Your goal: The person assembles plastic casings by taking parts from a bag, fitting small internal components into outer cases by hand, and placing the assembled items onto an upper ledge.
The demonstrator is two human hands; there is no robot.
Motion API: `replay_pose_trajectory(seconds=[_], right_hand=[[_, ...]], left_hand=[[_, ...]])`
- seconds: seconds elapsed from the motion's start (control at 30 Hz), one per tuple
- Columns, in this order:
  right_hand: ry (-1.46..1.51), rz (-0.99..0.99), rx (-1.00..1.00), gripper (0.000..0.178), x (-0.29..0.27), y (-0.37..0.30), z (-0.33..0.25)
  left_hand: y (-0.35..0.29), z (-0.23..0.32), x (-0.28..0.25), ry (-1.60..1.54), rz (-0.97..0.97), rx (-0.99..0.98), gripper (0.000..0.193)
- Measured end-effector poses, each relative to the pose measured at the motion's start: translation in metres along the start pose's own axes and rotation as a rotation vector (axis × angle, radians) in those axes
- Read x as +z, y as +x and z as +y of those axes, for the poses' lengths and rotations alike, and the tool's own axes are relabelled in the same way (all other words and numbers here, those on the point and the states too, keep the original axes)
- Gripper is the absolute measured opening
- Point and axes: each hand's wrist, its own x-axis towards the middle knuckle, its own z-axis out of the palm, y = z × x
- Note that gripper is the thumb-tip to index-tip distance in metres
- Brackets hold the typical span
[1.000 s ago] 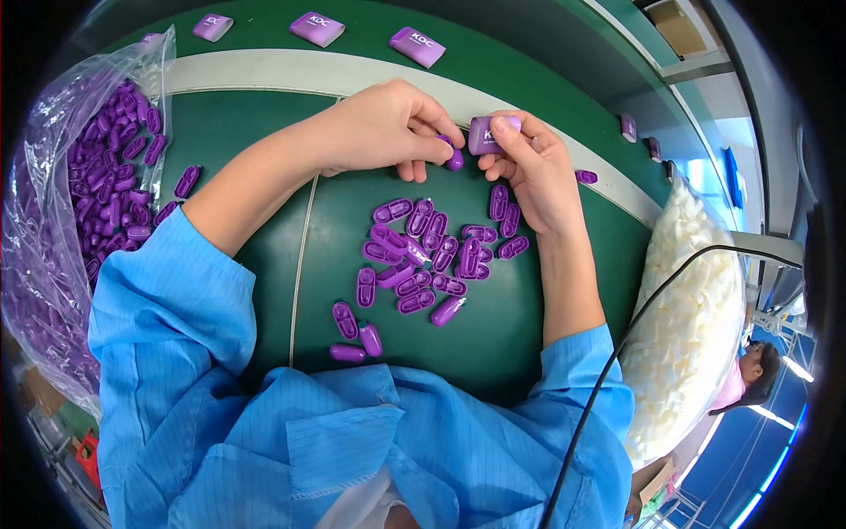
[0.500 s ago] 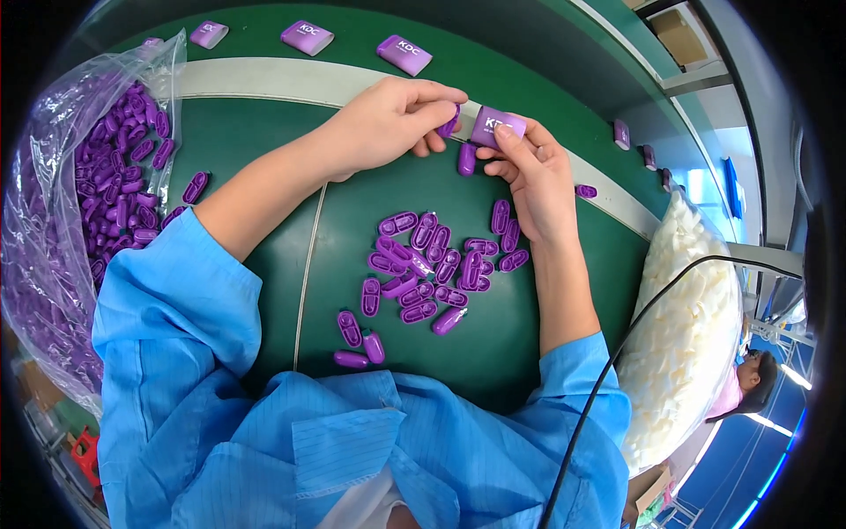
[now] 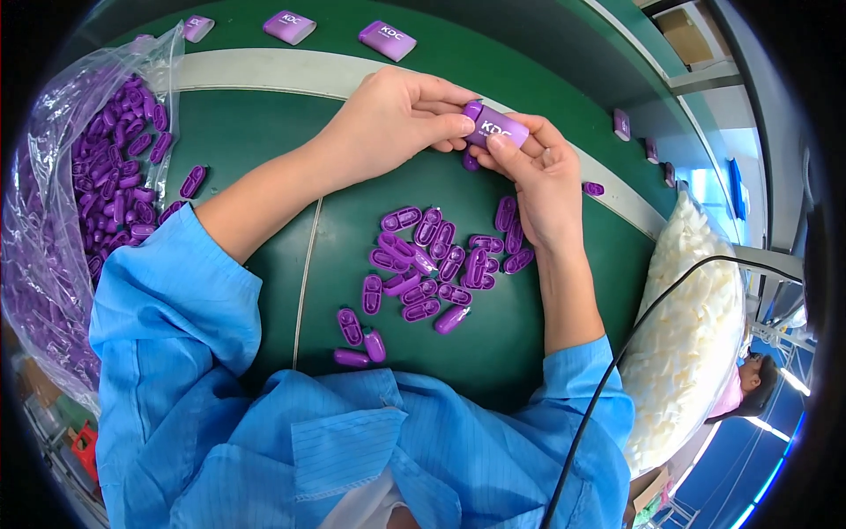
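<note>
My left hand [image 3: 392, 115] and my right hand [image 3: 538, 181] together grip a small purple plastic case [image 3: 498, 126] with white print, held above the green table [image 3: 264, 159]. My left fingers pinch its left end, my right thumb and fingers hold its right side. Below the hands lies a loose pile of purple oval caps [image 3: 432, 264] on the table. Both forearms come up from blue sleeves at the lower edge.
A clear bag of purple caps [image 3: 79, 194] lies at the left. Finished purple cases [image 3: 386, 40] sit on the green conveyor belt at the top. A bag of white parts [image 3: 696, 326] stands at the right, with a black cable [image 3: 634, 344] across it. Another person is at lower right.
Both hands have risen from the cap pile toward the belt edge. The purple case is now held between both hands, with its printed side facing up.
</note>
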Motion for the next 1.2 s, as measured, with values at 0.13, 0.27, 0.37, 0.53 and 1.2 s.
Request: replay_pose_trajectory(seconds=[0.13, 0.27, 0.37, 0.53, 1.2], right_hand=[[-0.047, 0.017, -0.04, 0.022, 0.0, 0.0, 0.0], [-0.097, 0.042, -0.077, 0.023, 0.001, -0.001, 0.0], [-0.124, 0.017, -0.051, 0.024, -0.003, 0.0, -0.002], [-0.118, -0.026, -0.005, 0.024, -0.007, 0.0, -0.007], [-0.464, 0.158, -0.332, 0.023, 0.022, -0.017, -0.001]], left_hand=[[-0.003, -0.003, 0.005, 0.107, 0.044, 0.092, 0.03], [-0.008, -0.001, 0.01, 0.192, 0.13, 0.202, 0.029], [-0.008, -0.002, 0.01, 0.182, 0.128, 0.19, 0.028], [-0.007, -0.003, 0.01, 0.135, 0.108, 0.179, 0.028], [-0.027, 0.003, 0.031, 0.864, 0.277, 0.468, 0.027]])
